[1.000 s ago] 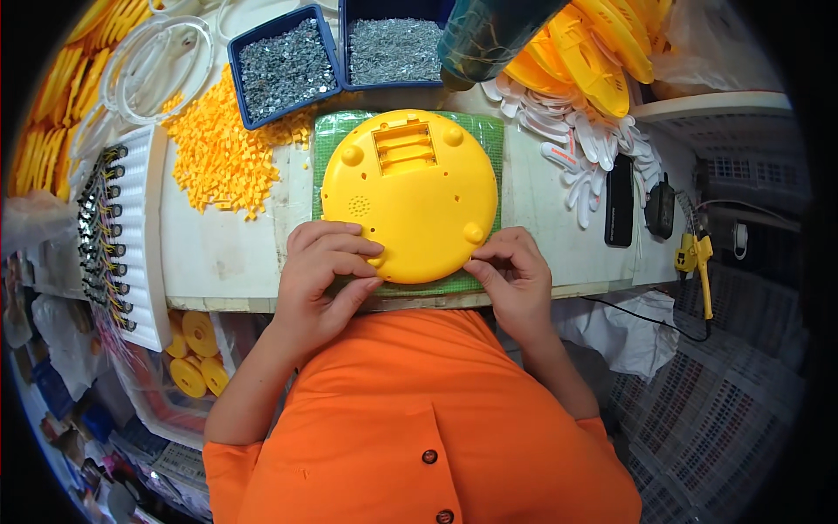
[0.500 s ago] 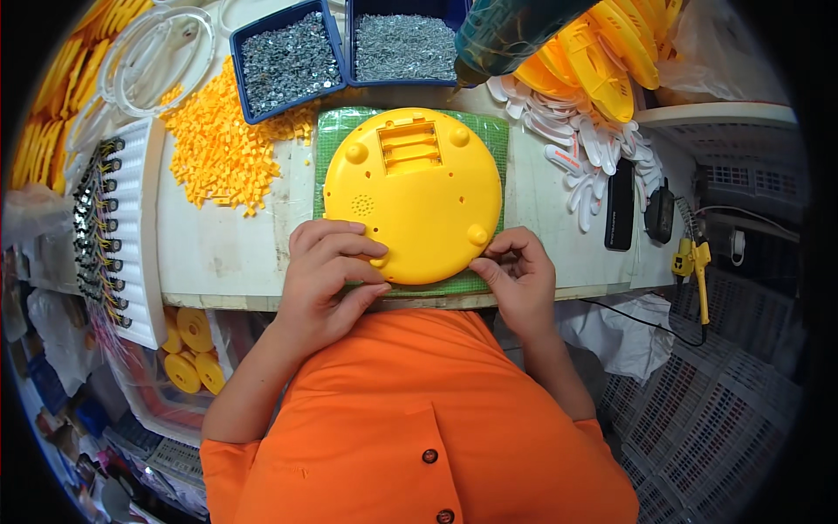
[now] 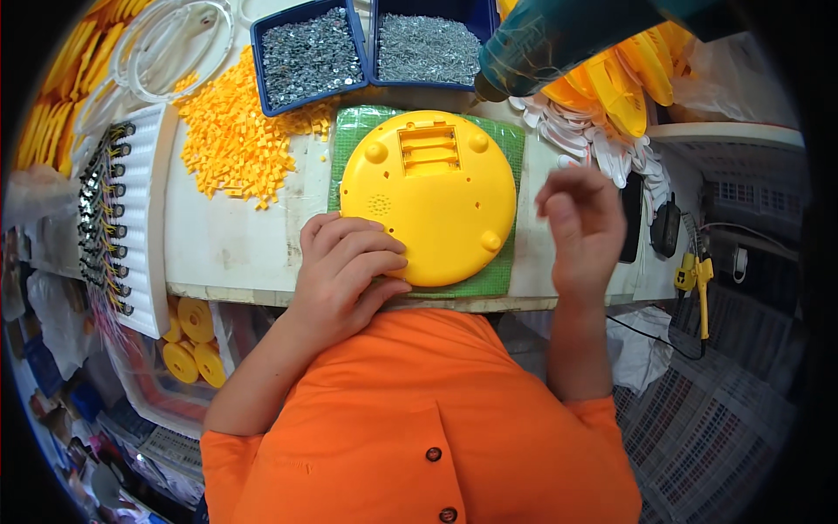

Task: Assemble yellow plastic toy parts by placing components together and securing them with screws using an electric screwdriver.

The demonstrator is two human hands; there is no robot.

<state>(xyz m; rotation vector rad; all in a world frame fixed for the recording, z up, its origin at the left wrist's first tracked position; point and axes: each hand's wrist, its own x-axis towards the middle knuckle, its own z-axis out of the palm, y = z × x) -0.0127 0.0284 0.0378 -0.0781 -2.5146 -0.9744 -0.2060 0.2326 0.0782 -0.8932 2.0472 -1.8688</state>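
Note:
A round yellow plastic housing [image 3: 428, 210] lies on a green mat [image 3: 502, 281], an open battery compartment [image 3: 429, 150] and several round feet facing up. My left hand [image 3: 353, 269] grips the housing's lower left edge, with its fingers on top and its thumb at the rim. Off to the right of the housing, my right hand [image 3: 583, 214] is raised clear of it. Its fingers are bent, with the thumb apart and nothing visible between them; motion blurs it a little. A teal electric screwdriver [image 3: 532, 48] hangs above the far right of the mat, tip downward.
At the back stand blue bins of metal washers [image 3: 312, 59] and screws [image 3: 428, 48]. Small yellow parts [image 3: 236, 140] are heaped to their left. A white foam tray [image 3: 150, 223] holds wired components. White plastic pieces [image 3: 611, 148], a black phone-like slab [image 3: 632, 214] and a yellow-handled tool [image 3: 702, 279] sit right.
My right hand has let go of the housing's lower right edge and moved up and to the right. My left hand stays on the housing. The whole view has shifted slightly.

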